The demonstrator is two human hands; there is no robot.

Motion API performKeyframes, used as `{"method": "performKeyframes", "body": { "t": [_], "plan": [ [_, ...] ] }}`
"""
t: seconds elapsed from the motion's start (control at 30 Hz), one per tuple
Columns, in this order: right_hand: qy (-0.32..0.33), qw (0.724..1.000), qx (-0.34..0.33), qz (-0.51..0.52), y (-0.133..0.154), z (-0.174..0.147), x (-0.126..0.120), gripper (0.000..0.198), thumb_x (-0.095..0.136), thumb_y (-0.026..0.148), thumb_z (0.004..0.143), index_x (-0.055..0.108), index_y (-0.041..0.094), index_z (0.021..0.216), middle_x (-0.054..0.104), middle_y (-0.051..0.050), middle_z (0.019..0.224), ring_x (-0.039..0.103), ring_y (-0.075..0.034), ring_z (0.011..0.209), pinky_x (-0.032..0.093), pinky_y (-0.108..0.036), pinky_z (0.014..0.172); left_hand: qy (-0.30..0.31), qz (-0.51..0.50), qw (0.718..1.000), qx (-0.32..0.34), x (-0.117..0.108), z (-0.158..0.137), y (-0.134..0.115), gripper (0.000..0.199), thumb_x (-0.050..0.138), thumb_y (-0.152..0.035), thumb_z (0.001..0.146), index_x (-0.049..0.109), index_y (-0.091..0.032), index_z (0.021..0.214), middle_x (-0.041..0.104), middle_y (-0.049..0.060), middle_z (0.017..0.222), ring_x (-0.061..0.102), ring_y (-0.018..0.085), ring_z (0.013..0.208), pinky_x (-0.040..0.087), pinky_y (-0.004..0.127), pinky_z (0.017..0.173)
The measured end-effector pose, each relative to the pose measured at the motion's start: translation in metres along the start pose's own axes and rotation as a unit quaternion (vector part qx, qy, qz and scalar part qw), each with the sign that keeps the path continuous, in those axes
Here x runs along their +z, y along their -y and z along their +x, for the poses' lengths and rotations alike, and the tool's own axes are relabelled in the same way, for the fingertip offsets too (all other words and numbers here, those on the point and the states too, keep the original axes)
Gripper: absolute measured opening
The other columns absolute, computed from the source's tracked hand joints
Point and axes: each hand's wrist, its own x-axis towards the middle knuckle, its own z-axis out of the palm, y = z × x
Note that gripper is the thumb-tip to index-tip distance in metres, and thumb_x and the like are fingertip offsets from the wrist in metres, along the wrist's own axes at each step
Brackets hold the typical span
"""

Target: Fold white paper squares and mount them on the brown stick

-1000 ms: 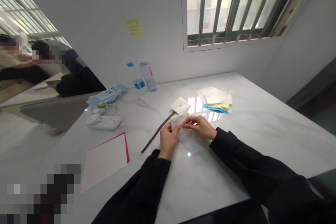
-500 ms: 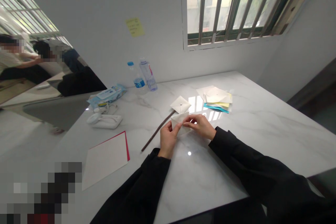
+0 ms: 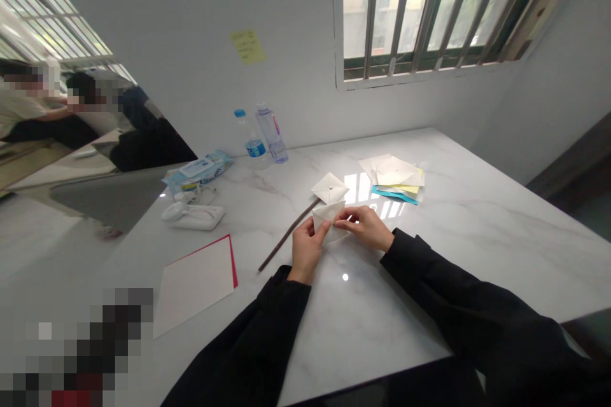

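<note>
Between my two hands is a cream folded paper [image 3: 328, 210]. My left hand [image 3: 307, 251] grips its left side, thumb pressed on the face. The fingertips of my right hand [image 3: 366, 227] are pinched together at the paper's right part; whether something small is between them is hidden. Just beyond lies another cream folded paper [image 3: 338, 182] with a small shiny dot at its middle. A thin brown stick [image 3: 286, 236] runs from near that paper down to the left, past my left hand.
A stack of cream, yellow and blue papers [image 3: 398, 172] lies at the right back. White paper over red [image 3: 198, 286] is at left, below a white device [image 3: 195, 217] and wipes pack [image 3: 200, 168]. Two bottles [image 3: 272, 133] stand by the wall. Other people [image 3: 42, 105] sit far left.
The view has shifted slightly. My hands keep nearly the same hold on the folded paper, with only tiny finger movement.
</note>
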Motion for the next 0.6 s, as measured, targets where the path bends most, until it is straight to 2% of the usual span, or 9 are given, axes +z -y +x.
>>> {"method": "performKeyframes", "body": {
  "t": [0.13, 0.3, 0.47, 0.6],
  "plan": [
    [0.004, 1.0, 0.009, 0.019, -0.005, 0.001, 0.002, 0.025, 0.074, 0.043, 0.089, 0.082, 0.02, 0.089, 0.079, -0.003, 0.083, 0.062, -0.017, 0.071, 0.048, -0.03, 0.072, 0.002, -0.011, 1.0, -0.006, 0.0, 0.0, -0.002, 0.056, 0.094, -0.053, 0.072, 0.082, -0.012, 0.108, 0.082, 0.007, 0.089, 0.075, 0.024, 0.082, 0.056, 0.031, 0.077],
    [-0.001, 0.998, 0.025, 0.064, -0.009, 0.002, 0.003, 0.028, 0.075, 0.046, 0.087, 0.082, 0.019, 0.09, 0.078, -0.003, 0.084, 0.061, -0.018, 0.071, 0.047, -0.029, 0.07, 0.023, -0.066, 0.997, -0.045, 0.002, 0.0, -0.007, 0.059, 0.091, -0.059, 0.074, 0.081, -0.01, 0.106, 0.08, 0.008, 0.086, 0.073, 0.021, 0.075, 0.053, 0.028, 0.069],
    [-0.005, 0.998, 0.025, 0.063, -0.009, 0.002, 0.003, 0.029, 0.075, 0.047, 0.087, 0.082, 0.019, 0.09, 0.077, -0.003, 0.083, 0.059, -0.017, 0.069, 0.047, -0.029, 0.069, 0.031, -0.103, 0.992, -0.063, 0.002, -0.001, -0.013, 0.055, 0.089, -0.056, 0.075, 0.081, -0.009, 0.104, 0.08, 0.009, 0.087, 0.074, 0.024, 0.082, 0.055, 0.03, 0.071],
    [-0.004, 0.998, 0.019, 0.056, -0.007, 0.003, 0.002, 0.028, 0.075, 0.046, 0.087, 0.082, 0.019, 0.09, 0.077, -0.004, 0.083, 0.061, -0.018, 0.07, 0.047, -0.029, 0.067, 0.04, -0.091, 0.993, -0.06, 0.001, -0.002, -0.011, 0.052, 0.09, -0.051, 0.075, 0.081, -0.01, 0.106, 0.081, 0.009, 0.091, 0.074, 0.025, 0.086, 0.055, 0.03, 0.075]
  ]
}}
